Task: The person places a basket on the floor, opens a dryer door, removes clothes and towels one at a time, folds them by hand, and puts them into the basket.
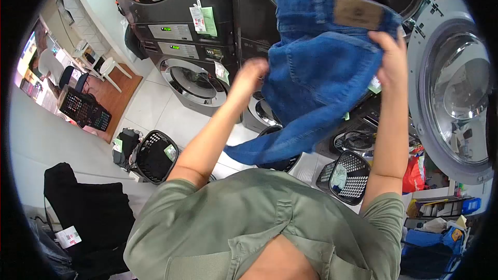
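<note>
The right hand (392,59) has its fingers bent closed on the side of a pair of blue denim jeans (321,70), below the waistband's brown patch (357,12). The left hand (253,69) is blurred at the opposite edge; how far open it is, and whether it grips the denim, I cannot tell. The jeans hang between the 2 hands in front of an open front-loading machine, 1 leg slanting down to the left. If the left hold is loose, that side could drop and drag on the tiled floor (158,93). Swung wide rightward, the denim could catch on the open round door (461,85).
</note>
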`<state>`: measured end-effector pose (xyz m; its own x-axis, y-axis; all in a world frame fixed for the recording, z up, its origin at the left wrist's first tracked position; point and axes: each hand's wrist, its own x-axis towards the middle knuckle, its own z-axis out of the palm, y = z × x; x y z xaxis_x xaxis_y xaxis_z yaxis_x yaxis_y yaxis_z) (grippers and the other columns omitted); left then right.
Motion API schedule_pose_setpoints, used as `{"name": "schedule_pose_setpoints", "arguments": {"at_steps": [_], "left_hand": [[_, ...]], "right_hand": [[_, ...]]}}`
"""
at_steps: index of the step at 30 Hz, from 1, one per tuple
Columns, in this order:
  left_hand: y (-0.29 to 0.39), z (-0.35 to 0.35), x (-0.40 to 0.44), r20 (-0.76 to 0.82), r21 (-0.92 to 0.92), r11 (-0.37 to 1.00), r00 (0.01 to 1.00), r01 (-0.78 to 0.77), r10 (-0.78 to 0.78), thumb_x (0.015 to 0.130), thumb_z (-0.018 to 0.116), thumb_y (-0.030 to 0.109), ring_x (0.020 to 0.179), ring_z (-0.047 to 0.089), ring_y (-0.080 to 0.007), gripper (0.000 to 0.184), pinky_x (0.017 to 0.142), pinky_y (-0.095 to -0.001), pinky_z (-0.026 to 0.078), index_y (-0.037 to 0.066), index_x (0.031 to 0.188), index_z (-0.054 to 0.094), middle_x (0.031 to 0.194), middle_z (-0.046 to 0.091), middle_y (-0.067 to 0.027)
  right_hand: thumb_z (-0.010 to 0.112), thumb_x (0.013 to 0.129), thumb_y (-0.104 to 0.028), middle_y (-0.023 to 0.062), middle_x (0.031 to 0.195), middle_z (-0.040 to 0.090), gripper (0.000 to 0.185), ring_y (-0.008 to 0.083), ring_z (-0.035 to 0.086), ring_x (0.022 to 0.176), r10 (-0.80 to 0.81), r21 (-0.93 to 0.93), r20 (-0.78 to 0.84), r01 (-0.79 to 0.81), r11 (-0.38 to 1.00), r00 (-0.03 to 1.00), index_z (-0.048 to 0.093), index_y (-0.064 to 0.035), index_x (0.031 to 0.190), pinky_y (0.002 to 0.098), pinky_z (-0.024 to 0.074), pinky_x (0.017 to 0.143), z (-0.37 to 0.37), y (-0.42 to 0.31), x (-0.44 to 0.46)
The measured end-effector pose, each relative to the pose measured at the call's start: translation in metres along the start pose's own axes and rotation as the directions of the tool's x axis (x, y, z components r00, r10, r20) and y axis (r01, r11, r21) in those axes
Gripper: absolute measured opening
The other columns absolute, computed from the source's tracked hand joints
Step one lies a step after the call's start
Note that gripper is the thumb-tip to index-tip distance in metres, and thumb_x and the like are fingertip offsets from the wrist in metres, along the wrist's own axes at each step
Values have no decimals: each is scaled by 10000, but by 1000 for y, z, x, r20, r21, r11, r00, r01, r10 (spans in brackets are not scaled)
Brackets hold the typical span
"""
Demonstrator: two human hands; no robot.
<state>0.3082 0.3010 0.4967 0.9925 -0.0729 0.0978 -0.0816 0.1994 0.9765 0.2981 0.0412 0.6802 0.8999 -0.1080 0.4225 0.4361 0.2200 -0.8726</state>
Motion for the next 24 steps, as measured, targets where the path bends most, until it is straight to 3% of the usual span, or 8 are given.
{"name": "schedule_pose_setpoints", "arguments": {"at_steps": [2, 6, 8, 13, 17, 20, 23, 24], "left_hand": [[-38, 21, -30, 2, 25, 918, 918, 397, -397, 800, 457, 541, 976, 490, -198, 584, 879, -334, 335, 50, 1111, 510, 1051, 547, -96], [-93, 27, -21, 419, -156, 750, 731, 643, -539, 763, 297, 701, 1130, 424, -247, 797, 975, -402, 256, 82, 1255, 394, 1204, 478, -128], [-60, 34, -5, 363, -480, 811, 917, 334, -163, 739, 278, 730, 1205, 347, -273, 865, 1005, -451, 199, 95, 1327, 275, 1275, 405, -161], [-20, 28, 13, 480, -362, 827, 847, 429, -229, 768, 528, 493, 1114, 448, -232, 655, 976, -444, 277, 47, 1230, 400, 1176, 500, -126], [27, -2, 6, 354, -432, 821, 907, 374, -227, 782, 612, 244, 1000, 531, -215, 422, 912, -375, 369, 17, 1122, 509, 1070, 571, -91], [38, -17, -11, -34, 99, 974, 979, 204, -201, 837, 544, 218, 929, 524, -168, 309, 879, -291, 356, 1, 1057, 558, 965, 586, -55], [32, -27, -38, -41, 389, 862, 929, -325, 368, 838, 533, 268, 883, 554, -163, 331, 850, -278, 384, -21, 990, 589, 958, 597, -90], [41, -33, -53, 31, 232, 950, 978, -207, 206, 830, 545, 256, 903, 544, -172, 325, 853, -283, 379, -35, 965, 594, 948, 599, -96]], "right_hand": [[564, 681, 48, 116, 827, 614, 275, 203, 602, 718, 16, 85, 52, -20, 996, 999, 557, 24, 955, 319, 507, 674, -15, -15, 9], [537, 716, 34, 140, 854, 621, 214, 221, 619, 725, -18, 127, 115, 4, 992, 993, 563, 58, 927, 320, 526, 667, -17, -32, 11], [531, 729, 23, 147, 863, 620, 210, 226, 620, 741, 81, 226, 167, -118, 967, 983, 561, 62, 933, 329, 526, 683, -35, -33, 15], [531, 768, -23, 156, 881, 618, 207, 227, 622, 764, 87, 353, 206, -157, 922, 975, 556, 67, 953, 327, 529, 696, -55, -44, 16], [568, 751, -6, 123, 864, 611, 264, 204, 613, 734, -113, -76, -43, 109, 991, 993, 530, 34, 1009, 303, 521, 674, -111, -42, 35], [575, 741, 7, 115, 883, 604, 296, 196, 605, 755, -125, -130, -72, 115, 985, 989, 513, 33, 1029, 301, 512, 671, -103, -47, 5], [577, 731, 10, 118, 887, 604, 317, 201, 607, 763, -151, -152, -86, 137, 979, 985, 508, 33, 1040, 308, 510, 685, -100, -62, -24], [578, 728, 11, 121, 893, 604, 323, 205, 609, 765, -112, -143, -109, 96, 985, 988, 505, 34, 1041, 307, 511, 690, -100, -75, -27]]}}
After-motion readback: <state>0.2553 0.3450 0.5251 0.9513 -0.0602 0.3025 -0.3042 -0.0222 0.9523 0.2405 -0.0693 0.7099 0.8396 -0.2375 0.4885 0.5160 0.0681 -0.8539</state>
